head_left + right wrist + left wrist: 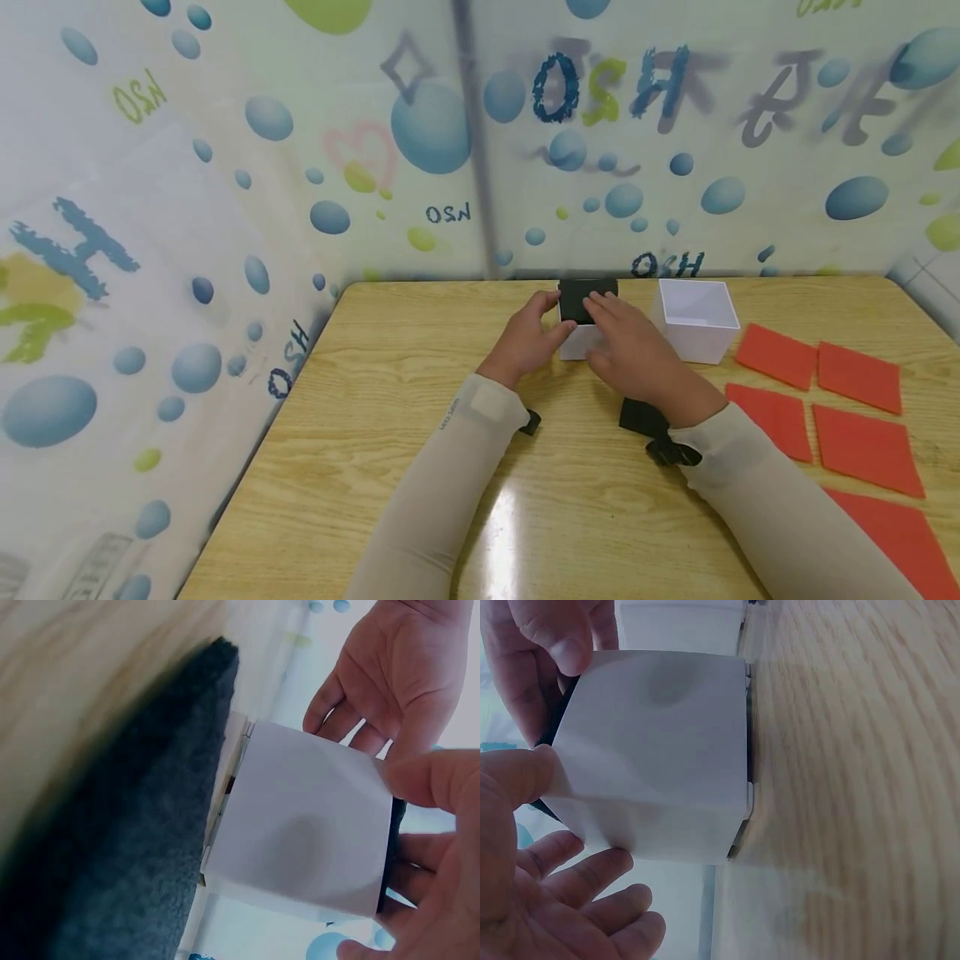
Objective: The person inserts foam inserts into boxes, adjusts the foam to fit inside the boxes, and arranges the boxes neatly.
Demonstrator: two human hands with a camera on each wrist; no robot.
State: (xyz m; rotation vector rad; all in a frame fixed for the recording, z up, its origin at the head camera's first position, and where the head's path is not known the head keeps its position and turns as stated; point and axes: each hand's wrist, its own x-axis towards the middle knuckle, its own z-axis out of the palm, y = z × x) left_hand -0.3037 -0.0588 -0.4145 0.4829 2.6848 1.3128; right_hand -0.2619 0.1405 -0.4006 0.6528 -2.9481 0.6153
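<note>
A small white box (pixel 576 344) stands near the table's back edge, with a black felt-like sheet (pixel 576 298) covering its top. My left hand (pixel 527 335) holds the box at its left corner. In the left wrist view, that thumb touches the near face by the upper rim, and two fingertips touch the left side. My right hand (pixel 637 350) lays its fairly straight fingers on the black sheet. Its thumb (pixel 412 782) rests at the rim of the near face in the right wrist view. The inside of the covered box is hidden.
To the right stands a second white box (pixel 696 333), its top open. Several red sheets (pixel 858 375) lie on the table's right side. Behind the wooden table (pixel 360 375) hangs a patterned wall covering (pixel 517 192). A black wrist strap (pixel 142 817) fills much of the right wrist view.
</note>
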